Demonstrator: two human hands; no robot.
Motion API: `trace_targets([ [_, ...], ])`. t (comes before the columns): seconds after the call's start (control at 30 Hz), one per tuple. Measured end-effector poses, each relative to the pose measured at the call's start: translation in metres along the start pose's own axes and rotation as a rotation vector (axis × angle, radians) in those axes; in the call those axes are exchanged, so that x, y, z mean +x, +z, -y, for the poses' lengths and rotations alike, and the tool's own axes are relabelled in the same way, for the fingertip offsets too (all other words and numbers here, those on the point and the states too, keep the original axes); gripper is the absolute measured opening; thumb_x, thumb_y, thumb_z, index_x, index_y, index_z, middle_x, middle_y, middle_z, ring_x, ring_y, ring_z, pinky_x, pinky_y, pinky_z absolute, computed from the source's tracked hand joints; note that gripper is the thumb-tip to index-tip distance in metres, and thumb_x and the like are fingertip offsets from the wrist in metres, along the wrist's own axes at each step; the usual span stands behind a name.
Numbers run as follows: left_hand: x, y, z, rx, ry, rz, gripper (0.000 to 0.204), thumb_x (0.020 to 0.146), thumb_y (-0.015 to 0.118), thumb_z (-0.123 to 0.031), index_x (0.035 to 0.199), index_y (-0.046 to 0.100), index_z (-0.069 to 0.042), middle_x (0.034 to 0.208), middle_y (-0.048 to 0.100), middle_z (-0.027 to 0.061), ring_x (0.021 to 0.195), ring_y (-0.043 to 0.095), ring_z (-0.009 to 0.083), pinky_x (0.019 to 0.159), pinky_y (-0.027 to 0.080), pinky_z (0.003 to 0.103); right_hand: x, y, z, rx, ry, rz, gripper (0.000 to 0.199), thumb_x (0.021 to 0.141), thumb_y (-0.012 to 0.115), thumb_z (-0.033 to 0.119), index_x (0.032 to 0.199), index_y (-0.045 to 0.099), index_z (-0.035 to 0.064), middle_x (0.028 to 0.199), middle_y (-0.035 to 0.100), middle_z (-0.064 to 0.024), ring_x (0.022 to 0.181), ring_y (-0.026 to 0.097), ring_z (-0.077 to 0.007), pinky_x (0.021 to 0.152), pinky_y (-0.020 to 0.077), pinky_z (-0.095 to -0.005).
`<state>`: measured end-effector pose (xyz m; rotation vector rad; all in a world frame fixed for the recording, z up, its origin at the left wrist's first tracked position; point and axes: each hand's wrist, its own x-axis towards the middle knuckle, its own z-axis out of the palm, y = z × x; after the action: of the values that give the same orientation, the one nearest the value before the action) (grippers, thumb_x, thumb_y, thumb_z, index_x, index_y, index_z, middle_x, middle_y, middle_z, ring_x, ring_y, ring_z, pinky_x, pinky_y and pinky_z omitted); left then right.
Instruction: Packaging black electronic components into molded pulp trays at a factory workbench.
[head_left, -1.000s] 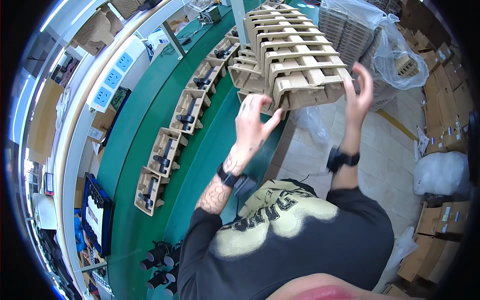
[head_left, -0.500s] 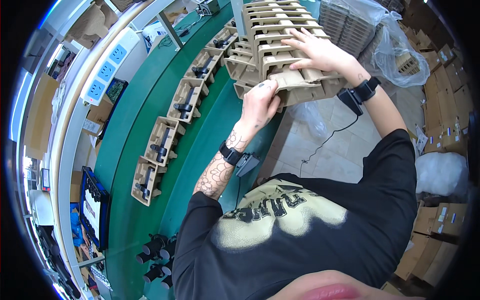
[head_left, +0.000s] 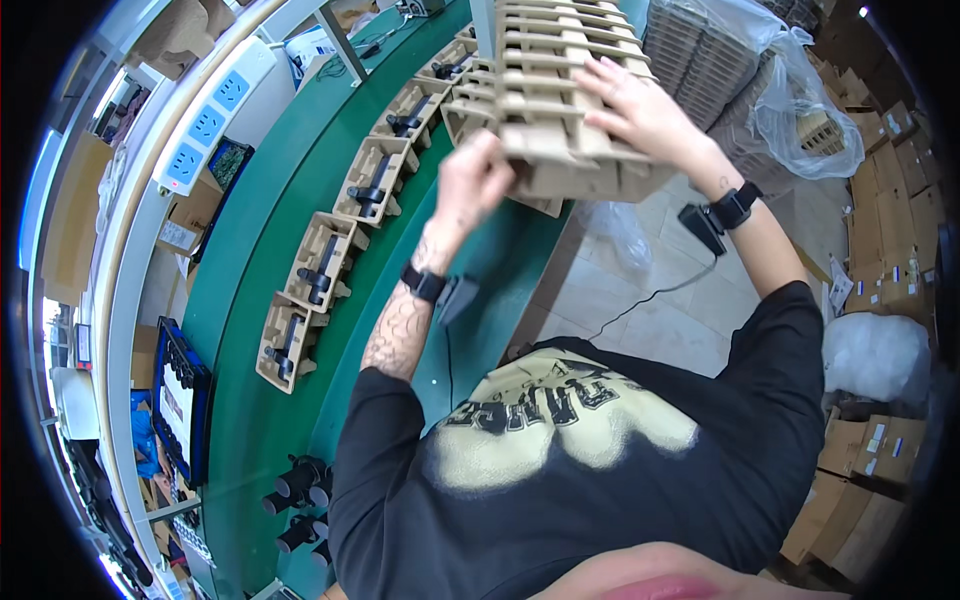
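Observation:
A tall stack of tan moulded-pulp trays [head_left: 545, 75] stands at the top centre, rims layered one behind another. On its right side rests my right hand [head_left: 640, 115], fingers spread over the rims. My left hand [head_left: 472, 182] is curled and blurred by motion at the left corner of the nearest pulp tray [head_left: 585, 180]. Its fingers appear closed on that corner, though the fingertips are hidden. Left of the stack, a row of separate pulp trays [head_left: 335, 225] lines the green bench, each carrying a black cylindrical part [head_left: 318, 285].
The green bench [head_left: 235, 310] curves along the left. Black cylindrical parts [head_left: 295, 485] cluster at its near end. A power strip [head_left: 205, 125] and a blue-edged black tray [head_left: 180, 400] lie farther left. Plastic-wrapped tray stacks [head_left: 690, 60] and cardboard boxes [head_left: 880, 220] stand on the right.
My left hand has moved left and slightly away from me, and the nearest tray's left corner has shifted with it. That tray now sits closer against the stack. My right hand stays on the rims.

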<state>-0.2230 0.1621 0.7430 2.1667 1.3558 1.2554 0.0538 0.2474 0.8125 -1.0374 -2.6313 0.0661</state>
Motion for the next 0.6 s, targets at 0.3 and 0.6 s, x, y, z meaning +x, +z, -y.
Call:
trace_targets([
  [0.3, -0.016, -0.021, -0.040, 0.314, 0.484, -0.285, 0.036, 0.071, 0.067, -0.007, 0.107, 0.060, -0.014, 0.100, 0.062, 0.0062, 0.096, 0.058, 0.0279, 0.082, 0.047, 0.045, -0.027, 0.029, -0.036, 0.557, 0.186, -0.133, 0.061, 0.084, 0.062, 0.042, 0.138, 0.046, 0.0174, 0.156, 0.007, -0.0149, 0.144, 0.009, -0.0316, 0.113, 0.0170, -0.0452],
  [0.6, 0.021, 0.044, -0.088, 0.370, 0.535, -0.001, 0.032, 0.077, 0.059, -0.010, 0.108, 0.061, -0.016, 0.105, 0.057, 0.0049, 0.100, 0.056, 0.0219, 0.088, 0.046, 0.041, -0.025, 0.032, 0.000, 0.662, 0.166, -0.213, 0.054, 0.077, 0.068, 0.026, 0.128, 0.057, 0.0149, 0.152, 0.018, -0.0163, 0.140, 0.021, -0.0314, 0.111, 0.0238, -0.0411],
])
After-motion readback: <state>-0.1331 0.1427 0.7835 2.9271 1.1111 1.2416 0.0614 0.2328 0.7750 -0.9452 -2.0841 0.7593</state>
